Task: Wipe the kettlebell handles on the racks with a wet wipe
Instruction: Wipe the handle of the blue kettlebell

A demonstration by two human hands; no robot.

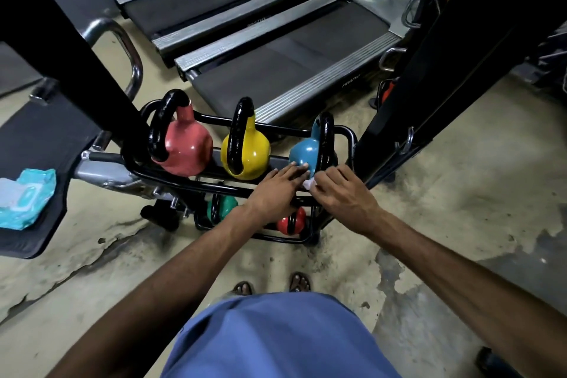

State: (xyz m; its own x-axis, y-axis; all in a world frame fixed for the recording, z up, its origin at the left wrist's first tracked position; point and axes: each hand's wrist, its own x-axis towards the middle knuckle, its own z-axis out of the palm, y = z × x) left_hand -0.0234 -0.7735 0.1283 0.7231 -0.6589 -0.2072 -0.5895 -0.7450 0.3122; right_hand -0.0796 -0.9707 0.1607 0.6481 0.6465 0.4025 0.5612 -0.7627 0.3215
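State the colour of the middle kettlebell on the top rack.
The middle kettlebell is yellow, handle black; head view.

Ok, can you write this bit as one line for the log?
left hand: fingers on blue kettlebell | right hand: holds wet wipe by its black handle

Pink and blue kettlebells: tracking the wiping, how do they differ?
Pink kettlebell: left end of the rack, untouched, bigger-looking. Blue kettlebell: right end, left hand's fingers on it, right hand holding the wet wipe beside it. Both stand upright with black handles.
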